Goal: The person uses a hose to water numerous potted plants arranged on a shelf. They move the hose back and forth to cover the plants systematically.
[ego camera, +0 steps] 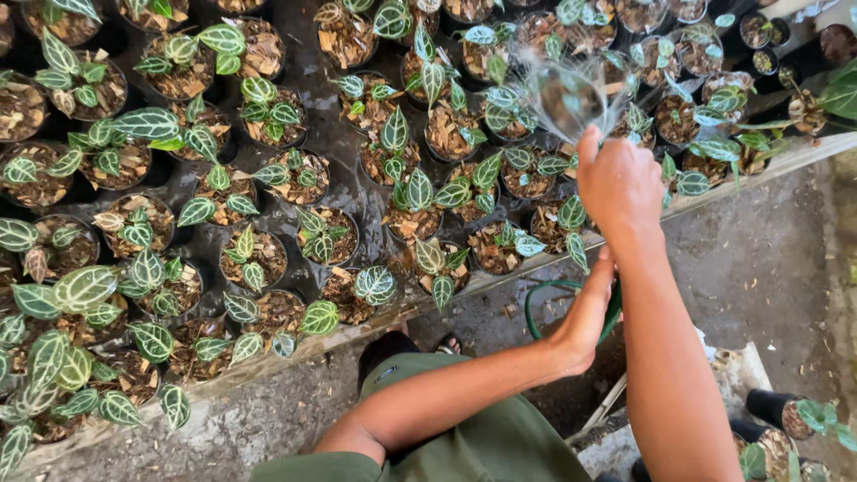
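My right hand [618,183] is closed around the end of a hose, and a fan of water [571,94] sprays from it over the potted plants. My left hand [591,312] sits lower, gripping the green hose [536,308] where it loops near the bed's edge. Below the spray stand small black pots [500,248] filled with bark chips, each with dark green leaves veined in white [420,189]. The hose end itself is hidden inside my right fist.
Many more pots cover a wet black sheet [330,143] on a raised bed with a concrete edge [268,357]. A grey concrete floor [768,259] lies to the right. Two loose pots [786,412] stand at the lower right. My green shorts [482,437] fill the bottom.
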